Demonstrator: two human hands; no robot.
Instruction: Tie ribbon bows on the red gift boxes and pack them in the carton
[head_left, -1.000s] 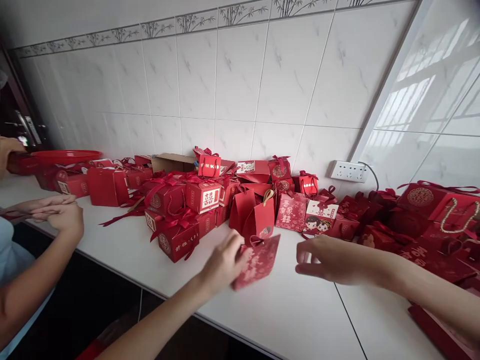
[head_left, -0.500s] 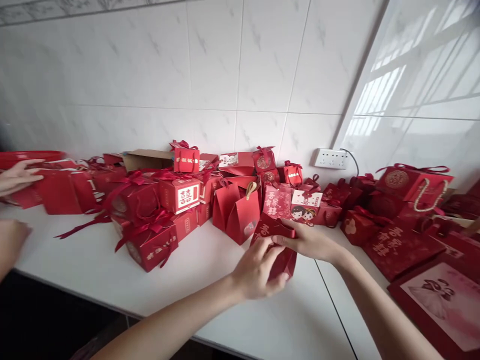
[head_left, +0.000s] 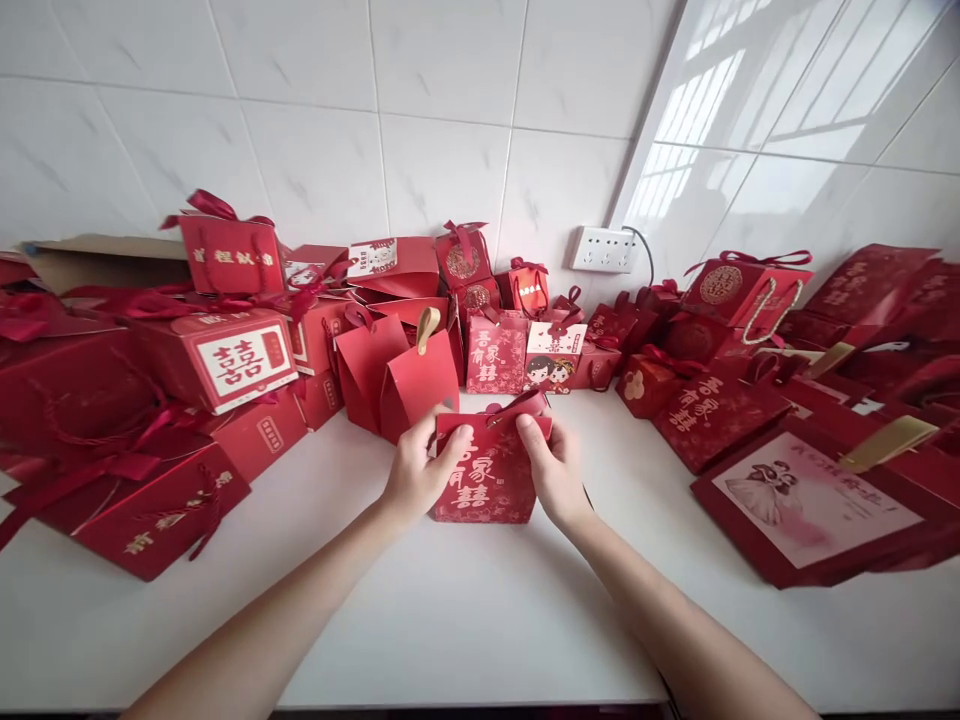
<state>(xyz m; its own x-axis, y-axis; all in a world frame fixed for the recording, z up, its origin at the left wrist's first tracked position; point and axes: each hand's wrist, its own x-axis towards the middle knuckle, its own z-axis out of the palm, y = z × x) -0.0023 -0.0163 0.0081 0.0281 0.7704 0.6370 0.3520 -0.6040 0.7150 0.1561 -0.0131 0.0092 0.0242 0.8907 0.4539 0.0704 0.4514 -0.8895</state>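
Between my two hands a red gift box (head_left: 491, 490) stands upright on the white table, its front printed with pale characters and flowers. My left hand (head_left: 427, 460) grips its upper left edge, thumb on the front face. At the upper right edge, my right hand (head_left: 553, 465) pinches it the same way. A dark red ribbon loop (head_left: 525, 402) rises from its top. Just behind stands a plain red box (head_left: 424, 375) with a gold loop. A similar flowered box (head_left: 496, 352) and a box with a cartoon couple (head_left: 553, 370) are farther back.
Red gift boxes with ribbons (head_left: 169, 510) are stacked at left, with an open cardboard carton (head_left: 105, 265) behind. More boxes crowd the right, including one with a bride-and-groom picture (head_left: 806, 495). A power strip (head_left: 602, 250) sits against the tiled wall (head_left: 450, 170).
The box has turned so its printed front faces me and it stands upright. My hands moved from crossing over it to its two sides. The view shifted; another person's hands at left left the picture.
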